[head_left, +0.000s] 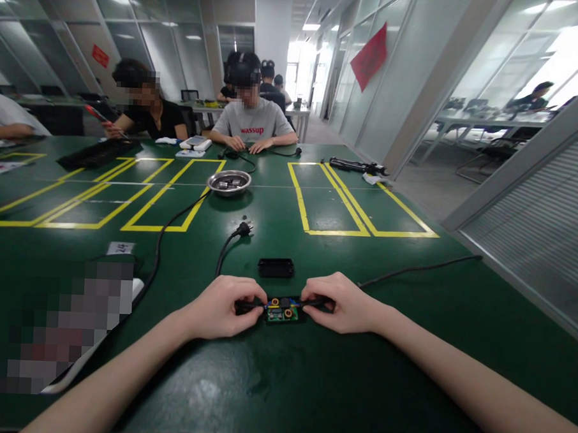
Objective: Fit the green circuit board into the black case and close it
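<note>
A small green circuit board (281, 312) with copper coils and coloured wires lies in a black casing on the table, between my hands. At its left end, my left hand (230, 306) pinches the black power cable where its wires meet the board; that cable appears to run up to a plug (243, 230). On the other side, my right hand (335, 303) grips a second black cable (421, 268), which stretches off to the right. Just beyond the board sits a black plastic cover (276, 267), its hollow side facing up. My fingers hide the cable ends.
A metal bowl (229, 183) with small metal parts stands farther back. To the left is a blurred-out flat object (73, 335) with a white edge, beside a black cord (159, 249). Yellow tape (333, 232) marks the green table. Several people sit across from me.
</note>
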Demonstrator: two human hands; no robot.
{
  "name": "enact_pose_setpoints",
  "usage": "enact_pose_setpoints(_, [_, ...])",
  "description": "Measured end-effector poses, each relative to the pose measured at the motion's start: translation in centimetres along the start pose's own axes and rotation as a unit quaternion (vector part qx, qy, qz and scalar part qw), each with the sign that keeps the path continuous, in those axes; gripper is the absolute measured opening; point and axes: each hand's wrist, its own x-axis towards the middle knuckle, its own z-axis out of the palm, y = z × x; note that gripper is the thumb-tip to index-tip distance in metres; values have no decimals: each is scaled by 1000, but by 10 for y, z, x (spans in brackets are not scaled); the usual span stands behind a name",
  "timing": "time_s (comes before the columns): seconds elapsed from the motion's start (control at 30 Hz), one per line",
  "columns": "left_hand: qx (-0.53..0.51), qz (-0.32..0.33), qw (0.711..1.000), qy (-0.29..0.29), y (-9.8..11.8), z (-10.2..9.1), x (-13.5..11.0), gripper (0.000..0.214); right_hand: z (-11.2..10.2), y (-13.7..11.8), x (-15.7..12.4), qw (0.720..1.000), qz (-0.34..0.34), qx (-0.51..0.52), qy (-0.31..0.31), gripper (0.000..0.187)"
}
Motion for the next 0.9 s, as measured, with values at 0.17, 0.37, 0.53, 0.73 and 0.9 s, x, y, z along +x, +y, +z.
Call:
enact_pose_setpoints(0.17, [9,-9,1000,-8,2,0,1,16,0,-1,1,999,-32,-4,-7,11])
enact_pose_setpoints(0.37, [4,-6,1000,-5,-1,0,0,16,-2,-2,0,998,-60,-21,-17,10])
enact_pose_setpoints(0.53, [-2,-7,1000,-19,-1,-2,0,16,-5,-1,-1,996,-71,-53,-28,16])
enact_pose_setpoints(0.73, [2,9,1000,-24,1,-5,1,15,-6,3,-1,986,-121,-116,-23,33])
enact_pose_setpoints(0.9, [18,27,999,-27,0,-8,0,17,-5,2,-2,976,-135,-172,-19,39])
